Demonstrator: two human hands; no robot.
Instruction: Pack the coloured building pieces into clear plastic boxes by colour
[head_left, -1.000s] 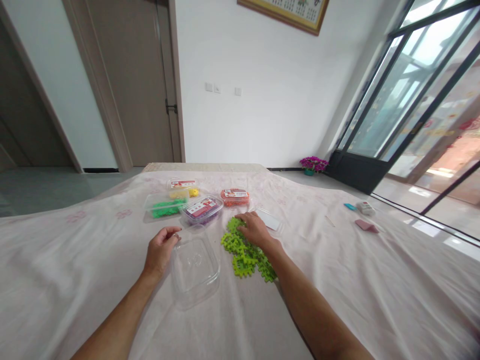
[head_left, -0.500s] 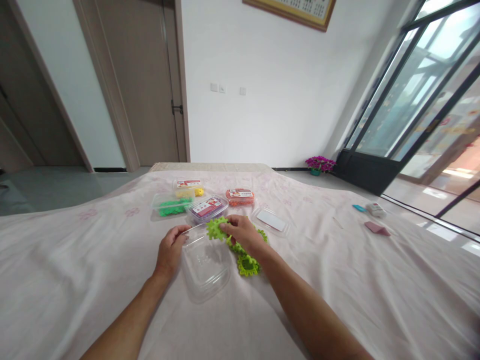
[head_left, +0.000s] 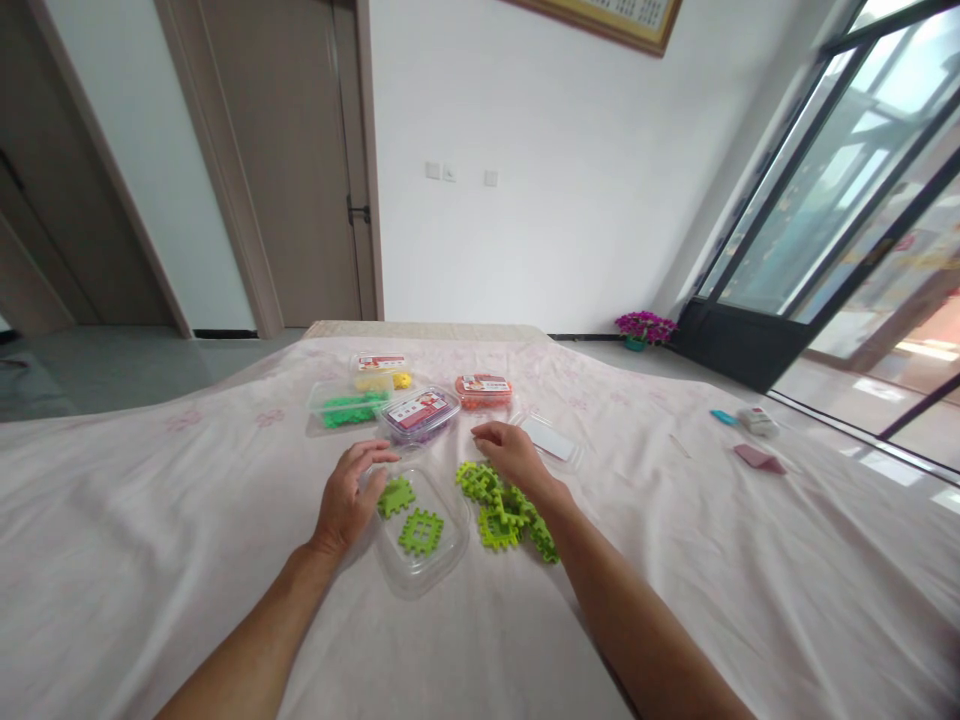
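Observation:
A clear plastic tub (head_left: 442, 560) lies on the cloth-covered table (head_left: 150, 520) with two lime-green puzzle-like pieces (head_left: 411, 515) inside it. My left hand (head_left: 346, 495) rests on the tub's left rim, fingers curled over the edge. To the right lies a heap of the same lime-green pieces (head_left: 501, 505). My right hand (head_left: 512, 452) sits on the far side of that heap, fingers bent down onto the pieces; I cannot see whether it grips any.
Behind the tub stand several small tubs: dark green pieces (head_left: 343, 409), yellow (head_left: 379, 372), purple (head_left: 417, 414), orange (head_left: 484, 390). A clear lid (head_left: 551, 441) lies right of my right hand. Small items (head_left: 754, 438) lie far right on the table.
My right hand carried green pieces over to the clear tub, left two in it, and returned to the heap. My left hand stayed at the tub's rim.

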